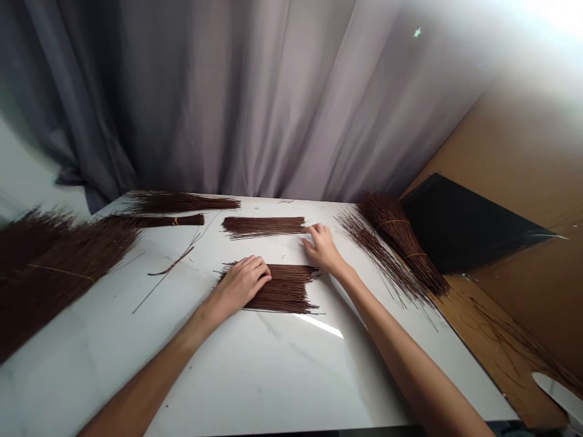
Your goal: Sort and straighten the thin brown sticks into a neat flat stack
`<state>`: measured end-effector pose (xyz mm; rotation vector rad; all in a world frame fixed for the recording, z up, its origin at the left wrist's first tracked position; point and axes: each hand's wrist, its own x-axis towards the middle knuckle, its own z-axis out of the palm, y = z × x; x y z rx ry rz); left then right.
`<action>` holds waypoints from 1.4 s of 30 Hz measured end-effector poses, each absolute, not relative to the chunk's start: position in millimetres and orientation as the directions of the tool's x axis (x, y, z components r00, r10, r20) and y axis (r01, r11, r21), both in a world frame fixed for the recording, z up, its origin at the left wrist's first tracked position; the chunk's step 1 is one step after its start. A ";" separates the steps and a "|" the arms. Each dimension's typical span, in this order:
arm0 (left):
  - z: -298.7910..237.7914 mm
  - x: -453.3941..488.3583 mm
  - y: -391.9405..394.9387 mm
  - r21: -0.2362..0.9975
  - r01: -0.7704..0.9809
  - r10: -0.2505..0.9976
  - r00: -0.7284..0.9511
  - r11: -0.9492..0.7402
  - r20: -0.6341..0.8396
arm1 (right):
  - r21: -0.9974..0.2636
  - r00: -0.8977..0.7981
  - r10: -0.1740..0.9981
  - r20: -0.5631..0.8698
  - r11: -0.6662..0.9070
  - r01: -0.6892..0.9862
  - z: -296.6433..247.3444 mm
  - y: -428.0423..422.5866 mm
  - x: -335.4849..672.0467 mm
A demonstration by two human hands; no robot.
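My left hand (246,280) lies over the left part of the near pile of thin brown twigs (286,288), its fingers curled and close together against them. The fingertips are partly hidden, so any single twig between them does not show. Further right, my right hand (322,246) is at the right end of the far pile of brown twigs (264,226). Its thumb and forefinger are apart, with the forefinger's tip close to the twig ends; contact there is unclear. Both piles lie flat, their twigs running left to right.
A big twig bundle (64,267) fills the left side of the white table (255,376). Behind it lie a tied bundle (182,221) and a loose one (191,201). Loose twigs (387,258) and a tied bundle (405,243) lie right. A grey curtain (255,97) hangs behind.
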<state>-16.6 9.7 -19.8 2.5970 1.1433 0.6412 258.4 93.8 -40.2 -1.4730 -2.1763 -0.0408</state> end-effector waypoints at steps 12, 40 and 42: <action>-25.2 -12.9 9.3 0.246 0.673 0.715 0.626 -0.697 0.312 | -0.192 -0.555 0.816 0.161 0.577 0.794 -34.0 161.5 203.0; -28.0 -14.9 6.9 0.283 0.704 0.757 0.577 -0.651 0.306 | -0.201 -0.577 0.743 0.339 0.656 0.727 2.0 111.2 219.1; -24.8 -15.9 5.5 0.404 0.668 0.781 0.540 -0.625 0.314 | -0.258 -0.467 0.769 0.437 0.604 0.754 12.4 93.1 224.3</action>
